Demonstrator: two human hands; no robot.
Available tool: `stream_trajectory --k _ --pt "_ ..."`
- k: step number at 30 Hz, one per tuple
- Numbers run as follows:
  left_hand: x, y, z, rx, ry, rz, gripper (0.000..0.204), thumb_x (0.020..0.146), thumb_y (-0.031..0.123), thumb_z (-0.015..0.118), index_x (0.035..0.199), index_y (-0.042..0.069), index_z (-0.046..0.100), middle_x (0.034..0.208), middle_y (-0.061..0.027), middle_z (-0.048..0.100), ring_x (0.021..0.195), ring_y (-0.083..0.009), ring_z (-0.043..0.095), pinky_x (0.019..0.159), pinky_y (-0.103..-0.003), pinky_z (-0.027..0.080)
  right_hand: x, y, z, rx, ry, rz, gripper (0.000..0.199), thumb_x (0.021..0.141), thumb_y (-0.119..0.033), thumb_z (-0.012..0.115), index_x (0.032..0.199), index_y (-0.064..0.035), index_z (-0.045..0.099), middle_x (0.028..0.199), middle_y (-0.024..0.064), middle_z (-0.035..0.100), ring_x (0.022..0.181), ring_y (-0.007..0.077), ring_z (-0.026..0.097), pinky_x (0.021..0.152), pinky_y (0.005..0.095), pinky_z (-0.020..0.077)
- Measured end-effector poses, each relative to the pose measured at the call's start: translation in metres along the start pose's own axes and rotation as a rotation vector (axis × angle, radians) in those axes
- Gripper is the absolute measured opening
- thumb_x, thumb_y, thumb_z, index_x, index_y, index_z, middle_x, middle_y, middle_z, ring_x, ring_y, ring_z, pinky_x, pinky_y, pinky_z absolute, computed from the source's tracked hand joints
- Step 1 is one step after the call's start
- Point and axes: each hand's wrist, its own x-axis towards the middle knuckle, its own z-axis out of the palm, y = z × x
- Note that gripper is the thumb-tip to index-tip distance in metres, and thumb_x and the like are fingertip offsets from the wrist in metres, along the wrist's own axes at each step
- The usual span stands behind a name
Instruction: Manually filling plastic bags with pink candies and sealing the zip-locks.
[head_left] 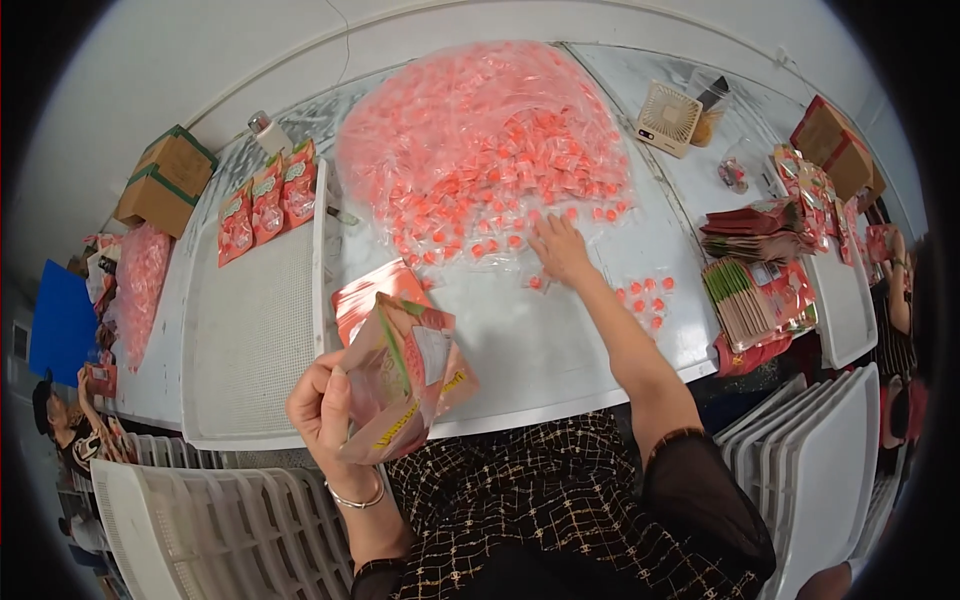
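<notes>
My left hand [325, 405] is closed on the edge of a pink and green stand-up pouch [385, 375], held above the table's near edge with its mouth gaping. Behind it lies another pink pouch [365, 290], partly hidden. My right hand [560, 248] reaches forward, palm down and fingers apart, at the near edge of a big pile of individually wrapped red candies [540, 165]. Its fingertips touch or hover just over the candies; which one I cannot tell. A large clear plastic bag [440, 110] covers the pile's far part. Several loose candies [650, 295] lie right of my forearm.
On the left, a white mesh tray [255, 345] carries filled pouches [268, 205]. Stacked empty pouches [740, 295] and a small fan [668, 118] are on the right. White trays stand stacked at both sides [210, 520] below the table. Other people work at both edges.
</notes>
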Motion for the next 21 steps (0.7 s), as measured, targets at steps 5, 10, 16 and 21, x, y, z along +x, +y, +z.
stream_trajectory --k 5,10,16,21 --pt "0.001 0.001 -0.011 0.022 -0.018 -0.022 0.029 0.09 0.011 0.051 0.063 0.005 0.044 0.082 -0.0047 0.061 0.065 -0.004 0.043 0.062 -0.021 0.036 -0.011 0.015 -0.025 1.04 -0.092 0.309 0.047 0.09 -0.039 0.047 0.123 -0.0055 0.055 0.123 0.0135 0.055 0.117 0.0288 0.049 0.1 0.0482 0.0328" --pt "0.006 0.002 -0.004 0.016 0.004 -0.008 0.029 0.09 0.012 0.053 0.063 0.006 0.043 0.078 -0.0025 0.059 0.064 -0.0037 0.041 0.06 -0.019 0.034 0.009 0.026 -0.069 1.059 -0.212 0.474 0.043 0.092 -0.035 0.044 0.113 -0.0016 0.061 0.112 0.0098 0.063 0.105 0.0214 0.057 0.094 0.0345 0.0388" --pt "0.005 -0.009 0.001 0.012 -0.025 -0.015 0.031 0.087 0.009 0.056 0.061 0.005 0.04 0.087 -0.0097 0.065 0.063 -0.0037 0.037 0.058 -0.02 0.03 0.037 0.035 -0.02 0.607 -0.084 0.146 0.033 0.089 -0.029 0.052 0.1 -0.0006 0.065 0.099 0.0143 0.066 0.099 0.0193 0.059 0.083 0.031 0.0447" --pt "0.007 -0.007 0.008 -0.003 -0.01 -0.013 0.032 0.087 0.009 0.056 0.06 0.005 0.039 0.088 -0.0093 0.065 0.061 -0.004 0.034 0.057 -0.021 0.029 0.0 -0.031 -0.024 0.185 -0.078 -0.16 0.032 0.08 -0.028 0.064 0.105 -0.008 0.062 0.103 0.0099 0.06 0.098 0.026 0.053 0.081 0.0411 0.0419"
